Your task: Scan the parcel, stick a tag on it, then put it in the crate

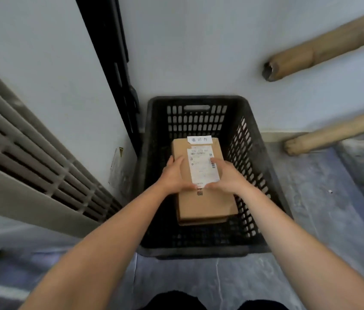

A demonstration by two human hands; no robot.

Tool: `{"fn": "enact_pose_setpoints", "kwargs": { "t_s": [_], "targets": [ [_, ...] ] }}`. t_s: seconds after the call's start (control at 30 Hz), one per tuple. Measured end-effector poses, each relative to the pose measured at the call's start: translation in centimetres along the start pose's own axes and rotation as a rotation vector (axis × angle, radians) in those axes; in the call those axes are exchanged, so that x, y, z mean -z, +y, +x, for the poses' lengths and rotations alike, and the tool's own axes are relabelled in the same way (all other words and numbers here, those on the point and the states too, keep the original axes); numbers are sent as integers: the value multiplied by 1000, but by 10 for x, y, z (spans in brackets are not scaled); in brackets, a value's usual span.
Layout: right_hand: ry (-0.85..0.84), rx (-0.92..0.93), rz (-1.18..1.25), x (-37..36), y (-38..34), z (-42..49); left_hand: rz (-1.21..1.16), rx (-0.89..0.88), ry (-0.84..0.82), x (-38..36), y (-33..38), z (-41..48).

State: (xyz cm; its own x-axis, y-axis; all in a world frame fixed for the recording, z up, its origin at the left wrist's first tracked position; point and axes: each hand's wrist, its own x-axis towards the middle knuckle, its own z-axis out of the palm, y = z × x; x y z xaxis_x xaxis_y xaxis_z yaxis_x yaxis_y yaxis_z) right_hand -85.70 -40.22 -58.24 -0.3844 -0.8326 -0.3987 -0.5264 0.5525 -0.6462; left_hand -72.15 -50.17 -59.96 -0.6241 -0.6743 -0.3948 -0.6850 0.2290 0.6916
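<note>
A brown cardboard parcel is inside the black slatted plastic crate, above the crate's floor. A white shipping label covers its top, and a small white tag with handwritten characters sticks at its far edge. My left hand grips the parcel's left side, fingers along the edge. On the right side my right hand holds it, fingers lying over the label. A second brown edge shows just under the parcel; whether that is another box I cannot tell.
The crate stands on a grey floor against a pale wall. A louvred grey unit runs along the left. A black vertical frame rises beside the crate. Two bamboo poles lean at the right.
</note>
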Motion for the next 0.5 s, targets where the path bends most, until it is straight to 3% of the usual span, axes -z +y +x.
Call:
{"fn": "enact_pose_setpoints", "kwargs": {
  "t_s": [0.23, 0.5],
  "targets": [
    [-50, -31, 16, -16, 20, 24, -76, -23, 5, -18, -16, 19],
    [-33, -92, -42, -9, 25, 21, 112, 69, -39, -16, -18, 18]
  ]
}}
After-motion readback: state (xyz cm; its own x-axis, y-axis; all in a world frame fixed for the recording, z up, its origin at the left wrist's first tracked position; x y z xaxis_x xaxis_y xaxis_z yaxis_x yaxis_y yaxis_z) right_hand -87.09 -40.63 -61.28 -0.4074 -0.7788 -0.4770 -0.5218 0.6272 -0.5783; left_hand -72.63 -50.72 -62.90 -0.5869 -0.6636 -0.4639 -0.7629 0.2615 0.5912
